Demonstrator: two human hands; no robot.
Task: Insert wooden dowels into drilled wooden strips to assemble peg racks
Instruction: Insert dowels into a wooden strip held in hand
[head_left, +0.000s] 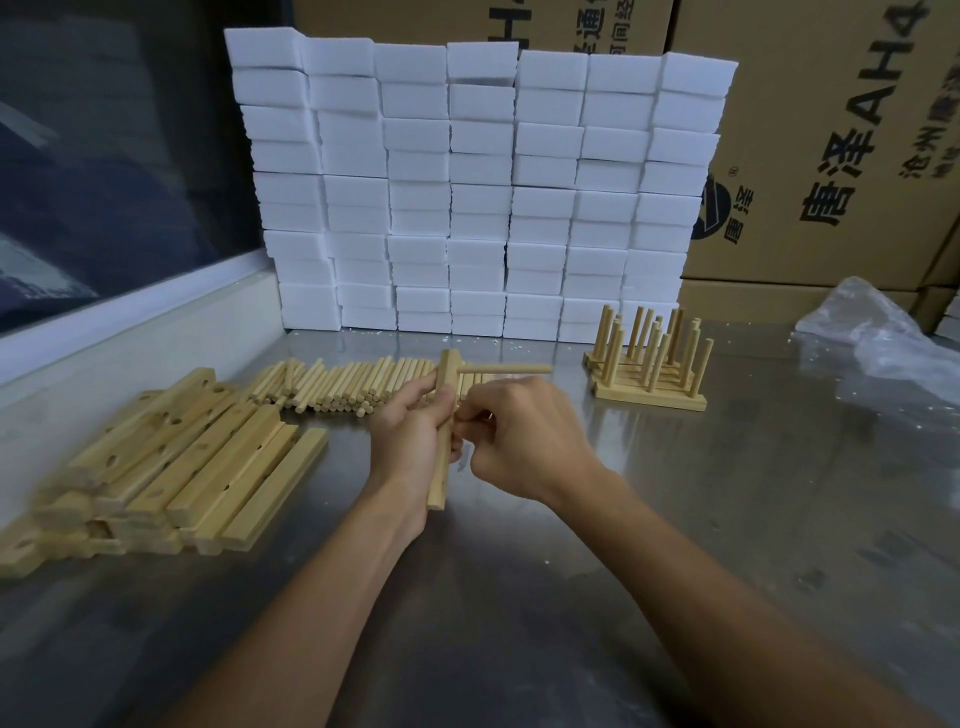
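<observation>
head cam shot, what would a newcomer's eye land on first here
Most likely the wall of white foam blocks stacked at the back of the metal table. Next, at centre, the left hand gripping a wooden strip with one dowel sticking out sideways, the right hand beside it. Finished peg racks stand right.

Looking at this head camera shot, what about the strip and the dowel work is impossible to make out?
- Head view: what the right hand pinches, hidden by its curled fingers.
- Head view: the held strip's remaining holes, covered by the left hand and turned edge-on.
- Head view: how deep the inserted dowel sits inside the strip.
- Head view: the strip pile, cut off at the left edge.
</observation>
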